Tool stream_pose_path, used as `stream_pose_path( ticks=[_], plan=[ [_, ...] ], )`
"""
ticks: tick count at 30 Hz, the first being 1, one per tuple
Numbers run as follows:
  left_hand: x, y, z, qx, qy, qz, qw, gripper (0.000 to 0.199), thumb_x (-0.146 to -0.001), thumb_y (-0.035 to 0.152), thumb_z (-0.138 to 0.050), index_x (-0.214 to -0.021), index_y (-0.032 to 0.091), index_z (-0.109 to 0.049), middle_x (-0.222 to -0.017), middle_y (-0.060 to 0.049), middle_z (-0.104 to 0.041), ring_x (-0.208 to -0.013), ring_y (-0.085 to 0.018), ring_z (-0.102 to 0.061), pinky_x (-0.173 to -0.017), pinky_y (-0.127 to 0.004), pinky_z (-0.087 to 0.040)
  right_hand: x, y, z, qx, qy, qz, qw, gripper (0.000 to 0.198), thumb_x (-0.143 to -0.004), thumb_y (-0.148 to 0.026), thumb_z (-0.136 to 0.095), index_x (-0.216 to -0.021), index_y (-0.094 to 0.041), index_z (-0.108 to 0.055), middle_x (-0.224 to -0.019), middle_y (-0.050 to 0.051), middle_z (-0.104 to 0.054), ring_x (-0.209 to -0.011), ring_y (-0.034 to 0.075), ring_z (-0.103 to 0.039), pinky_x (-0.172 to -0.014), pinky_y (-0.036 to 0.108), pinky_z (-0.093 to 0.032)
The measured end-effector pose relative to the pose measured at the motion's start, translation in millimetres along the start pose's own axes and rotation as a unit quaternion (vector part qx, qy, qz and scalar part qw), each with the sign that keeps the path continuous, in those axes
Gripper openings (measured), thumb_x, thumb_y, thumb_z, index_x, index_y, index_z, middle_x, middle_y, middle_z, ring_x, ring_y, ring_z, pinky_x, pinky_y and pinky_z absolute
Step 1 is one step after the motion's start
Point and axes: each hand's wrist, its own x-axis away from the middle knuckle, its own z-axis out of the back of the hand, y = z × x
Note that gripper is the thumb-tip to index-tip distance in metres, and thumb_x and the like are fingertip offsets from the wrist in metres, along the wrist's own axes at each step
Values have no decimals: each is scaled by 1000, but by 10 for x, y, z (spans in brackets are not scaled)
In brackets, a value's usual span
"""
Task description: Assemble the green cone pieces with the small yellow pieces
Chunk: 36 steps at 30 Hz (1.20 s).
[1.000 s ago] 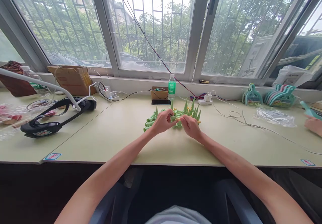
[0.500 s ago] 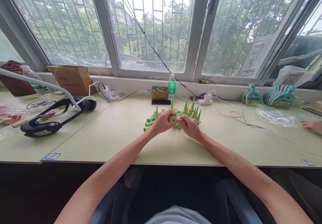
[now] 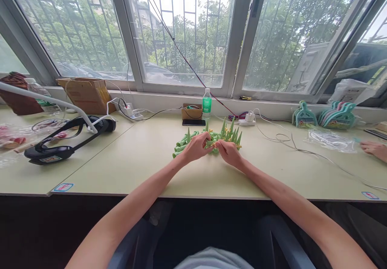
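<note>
Left hand (image 3: 196, 147) clamped on a green piece (image 3: 209, 143), right hand (image 3: 229, 152) close beside it, mid-table.
Green tubes (image 3: 178, 150) lie left of the hands; holding the piece steady there should help — the right, its fingers curled in, would do best with small moves; whether they grip anything, I cannot tell. Upright green spikes (image 3: 235, 135) crowd just behind it, so draw back toward the front edge (image 3: 211, 197) — tabletop (image 3: 272, 176) gives room.

Pale grey top (image 3: 211, 259), bare forearms (image 3: 148, 192), bare left hand (image 3: 198, 145), bare right hand (image 3: 228, 152)
</note>
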Motion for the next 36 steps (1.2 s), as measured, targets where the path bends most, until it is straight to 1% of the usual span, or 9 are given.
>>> stream_pose_path(
  ticks=[2,4,8,10,13,19,25,30,36],
  plan=[
    [0,-2,-3,0,-1,-3,1000,22,-76,28,-67,-80,19,-47,-59,7,-45,-52,-8,-43,-54,-21,-35,2,-7,4,4,2,-1,1000,40,-100,-38,-34,-64,-21,-32,-55,-5,-30,-49,9,-25,-50,23,-24],
    [-1,-5,-9,-2,-1,-5,1000,22,-76,28,-66,-80,19,-46,-59,7,-45,-52,-8,-42,-53,-21,-35,2,-18,6,7,4,-5,1000,40,-100,-38,-35,-64,-20,-37,-55,-5,-33,-49,9,-27,-50,23,-25],
    [-5,-2,-17,-4,7,-6,1000,21,-78,29,-65,-79,19,-46,-59,7,-45,-51,-8,-41,-53,-21,-35,0,-36,-1,7,20,-24,999,30,-97,-41,-41,-82,-19,-54,-53,-6,-39,-46,8,-34,-50,21,-30],
    [-7,4,-14,-1,11,-4,1000,21,-78,30,-65,-79,19,-46,-58,7,-44,-50,-8,-41,-53,-21,-35,0,-39,-7,4,30,-33,999,27,-96,-42,-45,-89,-19,-56,-52,-6,-42,-45,8,-36,-49,21,-31],
    [-9,10,-6,1,16,4,1000,21,-76,27,-65,-78,19,-46,-58,7,-44,-50,-8,-40,-53,-21,-34,1,-43,-13,-6,32,-35,999,25,-93,-43,-49,-94,-19,-56,-54,-6,-46,-45,8,-39,-49,21,-34],
    [-7,-6,-11,-1,13,2,1000,20,-77,29,-64,-79,19,-47,-59,7,-45,-50,-8,-41,-53,-22,-35,-1,-59,-9,-2,21,-25,999,25,-95,-42,-46,-91,-20,-56,-54,-5,-48,-45,9,-39,-49,22,-34],
    [0,-19,-24,-12,5,4,1000,20,-80,32,-63,-80,19,-48,-59,6,-46,-52,-9,-43,-53,-22,-35,-5,-52,-2,13,21,-13,1000,27,-97,-40,-43,-86,-20,-56,-54,-5,-45,-47,10,-39,-50,22,-32],
    [3,-14,-26,-16,3,-3,1000,20,-81,31,-63,-80,19,-47,-59,6,-45,-51,-8,-42,-53,-22,-35,-5,-40,4,-3,4,-2,1000,29,-99,-36,-39,-82,-19,-54,-61,-2,-50,-51,9,-41,-53,21,-34],
    [6,-15,-30,-18,-2,-3,1000,19,-79,29,-63,-80,19,-47,-60,6,-45,-52,-9,-42,-53,-22,-35,-3,-18,2,10,-2,-7,1000,36,-100,-39,-34,-75,-20,-51,-58,-3,-44,-50,10,-36,-52,22,-31]
  ],
)
